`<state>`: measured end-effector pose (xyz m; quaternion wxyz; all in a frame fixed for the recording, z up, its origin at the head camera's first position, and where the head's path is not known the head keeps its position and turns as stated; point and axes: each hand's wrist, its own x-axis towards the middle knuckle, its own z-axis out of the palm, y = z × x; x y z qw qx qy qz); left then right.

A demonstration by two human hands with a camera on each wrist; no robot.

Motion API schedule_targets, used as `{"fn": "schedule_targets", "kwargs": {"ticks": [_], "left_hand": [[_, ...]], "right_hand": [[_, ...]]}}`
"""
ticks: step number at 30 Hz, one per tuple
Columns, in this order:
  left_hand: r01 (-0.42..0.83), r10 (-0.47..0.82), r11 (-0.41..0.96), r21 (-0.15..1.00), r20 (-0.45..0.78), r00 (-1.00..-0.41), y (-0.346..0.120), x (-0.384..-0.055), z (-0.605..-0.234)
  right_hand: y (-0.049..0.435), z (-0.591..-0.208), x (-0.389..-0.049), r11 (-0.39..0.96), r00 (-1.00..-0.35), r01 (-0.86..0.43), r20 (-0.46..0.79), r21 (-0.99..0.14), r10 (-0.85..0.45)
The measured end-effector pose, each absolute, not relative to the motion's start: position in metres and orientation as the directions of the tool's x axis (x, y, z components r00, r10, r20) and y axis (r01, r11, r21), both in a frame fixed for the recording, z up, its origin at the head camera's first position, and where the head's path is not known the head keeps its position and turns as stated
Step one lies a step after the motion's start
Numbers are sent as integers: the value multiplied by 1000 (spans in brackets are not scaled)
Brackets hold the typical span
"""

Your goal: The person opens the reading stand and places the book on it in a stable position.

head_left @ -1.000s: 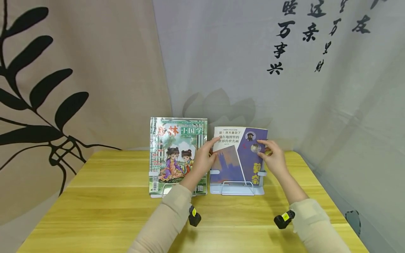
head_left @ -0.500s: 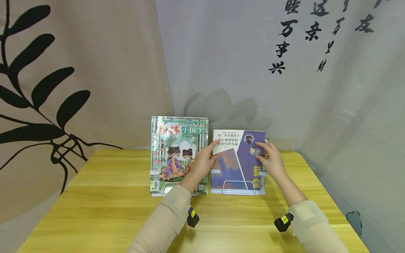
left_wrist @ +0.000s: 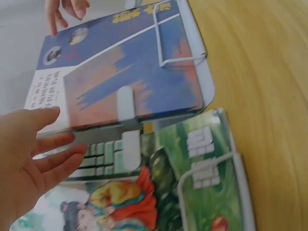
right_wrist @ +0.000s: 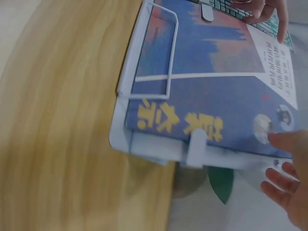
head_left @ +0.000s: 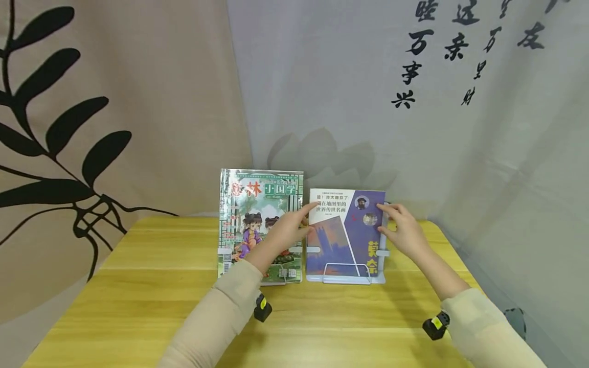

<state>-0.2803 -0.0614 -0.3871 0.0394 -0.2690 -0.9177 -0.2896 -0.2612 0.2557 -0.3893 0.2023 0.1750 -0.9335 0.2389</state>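
Observation:
A purple and white book [head_left: 340, 235] leans upright on a white metal book stand [head_left: 378, 279], behind its wire front bar and between side clips. My left hand [head_left: 286, 232] is by the book's left edge, in front of the magazine. Its fingers look loose and spread in the left wrist view, with the thumb [left_wrist: 48, 115] over the cover's edge. Beside the right edge is my right hand [head_left: 405, 232], thumb and fingers apart. In the right wrist view its thumb [right_wrist: 284, 140] overlaps the cover's edge; contact is hard to tell.
A green magazine [head_left: 257, 191] with cartoon children stands on a similar stand, close to the book's left. Both stand near the back of a yellow wood-grain table [head_left: 161, 286]. A printed curtain [head_left: 322, 76] hangs behind.
The book came down onto its stand, its lower edge now at the wire bar. Both hands have since loosened from its sides, and the forearms have moved outward.

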Motion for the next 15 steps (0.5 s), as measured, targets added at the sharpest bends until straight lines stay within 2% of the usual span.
{"fn": "schedule_targets", "kwargs": {"ticks": [4, 9, 15], "left_hand": [[515, 473, 699, 497, 220, -853, -81, -270, -379], [528, 474, 730, 434, 234, -849, -117, -253, -374], [539, 450, 777, 324, 314, -836, -167, -234, -380]], "right_hand": [[267, -379, -251, 826, -859, -430, 447, -365, -249], [289, -371, -235, 868, -882, -375, 412, -324, -228], [318, -371, -225, 905, -875, -339, 440, -258, -202]]}}
